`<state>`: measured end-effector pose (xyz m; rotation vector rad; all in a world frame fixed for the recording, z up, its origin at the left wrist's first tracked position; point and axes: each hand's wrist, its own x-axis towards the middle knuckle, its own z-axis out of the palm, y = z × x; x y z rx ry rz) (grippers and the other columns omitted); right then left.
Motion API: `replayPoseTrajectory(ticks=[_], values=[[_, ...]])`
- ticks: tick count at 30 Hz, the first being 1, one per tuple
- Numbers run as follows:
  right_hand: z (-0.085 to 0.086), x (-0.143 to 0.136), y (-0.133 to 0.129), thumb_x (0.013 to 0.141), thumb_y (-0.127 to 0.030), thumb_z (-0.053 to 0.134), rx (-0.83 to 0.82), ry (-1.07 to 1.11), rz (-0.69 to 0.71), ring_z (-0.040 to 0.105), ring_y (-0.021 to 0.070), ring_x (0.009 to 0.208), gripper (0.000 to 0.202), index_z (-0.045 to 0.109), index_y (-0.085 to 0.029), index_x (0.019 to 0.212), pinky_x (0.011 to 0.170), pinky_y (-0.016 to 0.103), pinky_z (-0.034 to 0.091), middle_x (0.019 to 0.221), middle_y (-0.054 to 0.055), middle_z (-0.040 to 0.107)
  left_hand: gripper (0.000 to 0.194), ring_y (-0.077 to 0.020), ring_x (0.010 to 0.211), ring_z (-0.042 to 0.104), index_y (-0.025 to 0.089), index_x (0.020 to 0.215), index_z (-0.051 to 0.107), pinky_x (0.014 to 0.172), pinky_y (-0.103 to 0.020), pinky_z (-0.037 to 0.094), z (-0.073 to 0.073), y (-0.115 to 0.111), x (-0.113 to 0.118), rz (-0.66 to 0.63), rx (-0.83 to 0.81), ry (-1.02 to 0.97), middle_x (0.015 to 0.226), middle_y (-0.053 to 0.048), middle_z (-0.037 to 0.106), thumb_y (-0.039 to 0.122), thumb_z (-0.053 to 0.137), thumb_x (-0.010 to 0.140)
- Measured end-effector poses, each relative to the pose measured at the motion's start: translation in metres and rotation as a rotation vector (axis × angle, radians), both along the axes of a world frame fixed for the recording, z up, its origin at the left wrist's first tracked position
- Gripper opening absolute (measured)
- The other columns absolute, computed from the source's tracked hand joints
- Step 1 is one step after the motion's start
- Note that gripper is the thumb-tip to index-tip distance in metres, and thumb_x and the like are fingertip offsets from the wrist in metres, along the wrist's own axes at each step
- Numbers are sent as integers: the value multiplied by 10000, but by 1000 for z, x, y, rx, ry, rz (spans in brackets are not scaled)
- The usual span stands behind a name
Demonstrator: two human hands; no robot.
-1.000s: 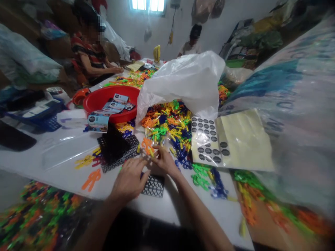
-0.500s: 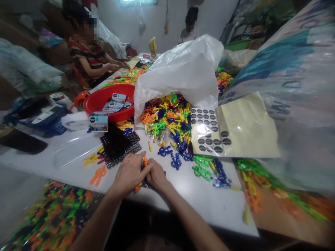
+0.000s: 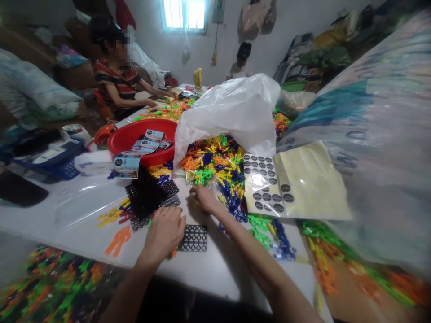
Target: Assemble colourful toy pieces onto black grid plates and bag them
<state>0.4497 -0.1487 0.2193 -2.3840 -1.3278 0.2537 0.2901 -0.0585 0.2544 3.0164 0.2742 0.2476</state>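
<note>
My left hand (image 3: 164, 231) is closed around an orange plastic piece (image 3: 174, 252), only bits of which show past the fingers. Partly under that hand, a black perforated grid plate (image 3: 197, 238) lies flat on the table. My right hand (image 3: 204, 198) is farther forward, over the white tabletop at the front of a heap of colored plastic pieces (image 3: 212, 163). Its fingers are bent and blurred, so what they hold, if anything, cannot be told. More black grid plates (image 3: 146, 193) are stacked left of my hands, and a loose orange piece (image 3: 117, 241) lies nearer the edge.
A white plastic bag (image 3: 229, 105) spills the heap. Right of it lie a black sticker sheet (image 3: 261, 204) and yellowish backing paper (image 3: 311, 184). A red basin (image 3: 121, 134) with printed cards and a blue basket (image 3: 67, 163) stand left. Two people sit farther back.
My hands have separated: the right has moved forward toward the heap, while the left stays near the grid plate with the orange piece. The camera view has tilted up slightly.
</note>
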Motion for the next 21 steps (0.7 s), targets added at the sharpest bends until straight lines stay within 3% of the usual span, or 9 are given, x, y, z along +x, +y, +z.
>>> replayPoseTrajectory(ticks=[3, 5, 7, 9, 12, 14, 17, 19, 21], values=[[19, 36, 33, 890, -71, 434, -80, -294, -143, 523, 261, 1023, 253, 621, -103, 1057, 812, 352, 431, 1132, 182, 579, 246, -264, 925, 621, 162, 912, 637, 886, -436, 443, 1, -2, -1, 8, -3, -3, 870, -105, 681, 251, 408, 897], [23, 44, 50, 883, -51, 432, -111, -329, -124, 495, 285, 1067, 238, 644, -98, 981, 850, 387, 416, 1124, 191, 581, 237, -260, 924, 620, 165, 913, 636, 880, -434, 446, 1, -2, -1, 6, -8, -16, 876, -103, 680, 239, 412, 895], [17, 38, 49, 884, -53, 450, -106, -364, -57, 476, 281, 1090, 218, 649, -110, 950, 881, 393, 400, 1132, 172, 578, 227, -257, 917, 621, 175, 899, 637, 878, -435, 447, -1, 0, -1, 3, -8, -40, 871, -97, 681, 236, 419, 891], [2, 21, 27, 900, -77, 460, -82, -446, 63, 463, 269, 1097, 200, 638, -130, 973, 879, 383, 396, 1152, 148, 563, 220, -256, 917, 622, 183, 887, 639, 882, -436, 447, -3, 1, 0, -2, -14, -62, 866, -93, 685, 241, 427, 887], [-21, -13, -33, 920, -151, 495, -70, -464, 280, 498, 233, 999, 142, 633, -172, 949, 818, 343, 411, 1066, 98, 580, 225, -262, 932, 619, 177, 918, 645, 899, -444, 442, -5, 2, 0, -1, -40, -60, 893, -99, 692, 263, 440, 883], [-30, -34, -68, 924, -184, 508, -77, -367, 304, 524, 202, 929, 129, 633, -203, 952, 786, 306, 413, 1002, 65, 591, 247, -268, 947, 617, 163, 965, 646, 914, -452, 436, -4, 2, -1, -1, -49, -45, 946, -106, 694, 286, 447, 887], [-33, -53, -89, 926, -158, 481, -99, -261, 85, 566, 192, 887, 232, 582, -231, 1122, 727, 281, 411, 983, 66, 608, 300, -269, 1033, 595, 137, 1054, 628, 978, -463, 397, 0, 1, -1, -30, -26, -95, 1097, -121, 669, 311, 431, 909], [-30, -57, -83, 918, -131, 461, -166, -193, -89, 598, 204, 834, 276, 547, -204, 1169, 668, 281, 404, 950, 89, 630, 329, -264, 1101, 567, 134, 1105, 610, 1033, -469, 346, 4, -2, -1, -62, -3, -159, 1171, -123, 640, 335, 425, 922], [-26, -57, -73, 898, -131, 471, -219, -82, -185, 618, 212, 765, 220, 565, -167, 1094, 627, 282, 394, 900, 105, 652, 315, -257, 1070, 578, 145, 1072, 624, 1020, -459, 353, 6, -4, 1, -96, 10, -155, 1110, -117, 658, 339, 426, 923]])
